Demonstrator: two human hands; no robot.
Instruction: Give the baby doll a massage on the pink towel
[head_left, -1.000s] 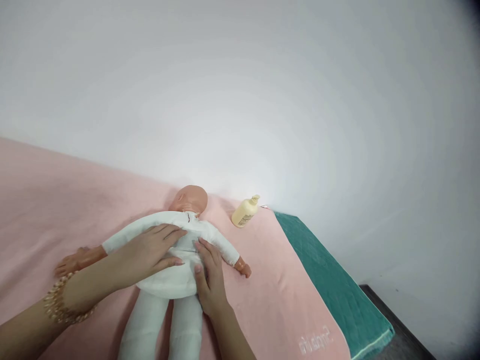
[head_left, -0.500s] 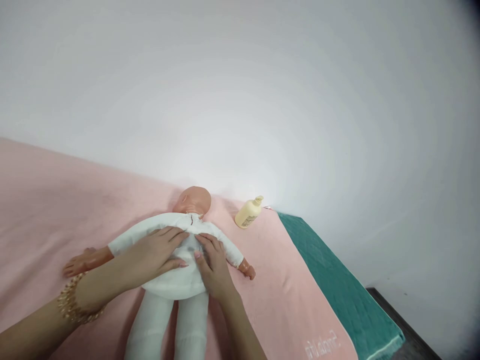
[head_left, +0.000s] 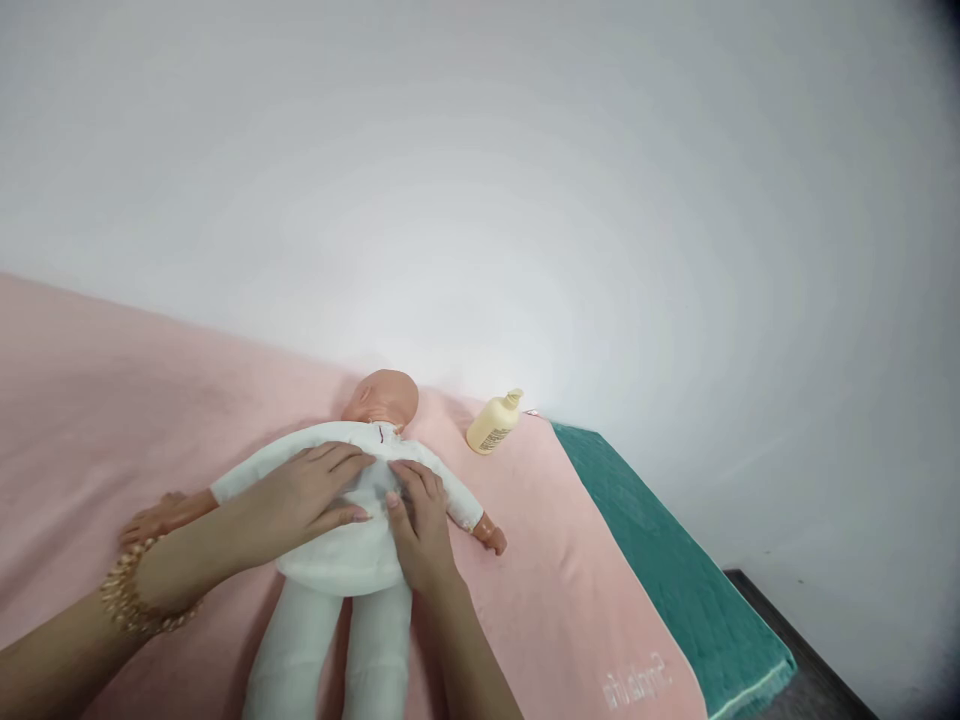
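Observation:
A baby doll (head_left: 341,568) with a cloth body in white lies stretched out, apparently face down, its bald head towards the wall and its arms spread. My left hand (head_left: 319,495), a beaded bracelet on its wrist, rests flat on the left of the doll's upper back. On the right side of the back lies my right hand (head_left: 421,525), fingers extended and palm down. Both hands are open, thumbs pointing inward, with a narrow strip of cloth showing between them. A pale yellow pump bottle (head_left: 493,426) stands right of the doll's head.
Under the doll spreads a pink towel (head_left: 555,610) with white lettering near its lower right corner. A green padded cover (head_left: 660,550) shows beyond it on the right. The pale wall (head_left: 480,200) rises directly behind.
The whole view has shifted slightly, so everything sits a little further left. My hands stay flat on the doll's back, with barely any movement over it.

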